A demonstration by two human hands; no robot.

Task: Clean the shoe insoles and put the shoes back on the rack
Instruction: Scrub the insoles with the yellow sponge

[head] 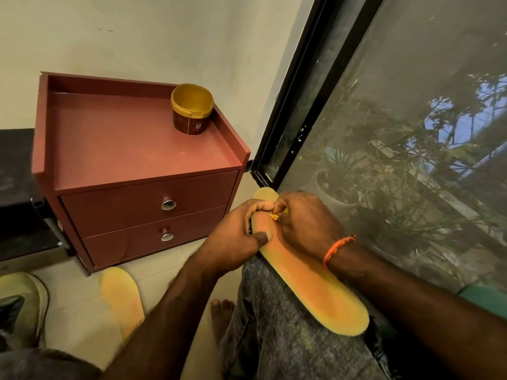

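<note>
While I watched from the head view, findings were as follows.
Insole in work: an orange-yellow insole (310,286) lay lengthwise along my right thigh, heel end nearest me, toe end beside the window frame (296,105).
Left hand: my left hand (241,237) gripped the insole near its forward part, thumb pressed on the top face, fingers curled over its left edge.
Right hand: my right hand (304,220) was curled, fingertips pinching a small yellow scrap (275,217) against the insole; I could not tell what the scrap was.
Wrist: an orange thread band (337,249) sat on the right wrist.
Second insole: another insole (122,297) lay on the floor, left of my knee.
Shoe: a pale shoe (26,305) stood at the lower left, on the floor.
Cabinet: a red-brown two-drawer cabinet (142,209) stood against the wall.
Tub: an open yellow-rimmed tub (192,109) stood on the cabinet top, at its right rear corner.
</note>
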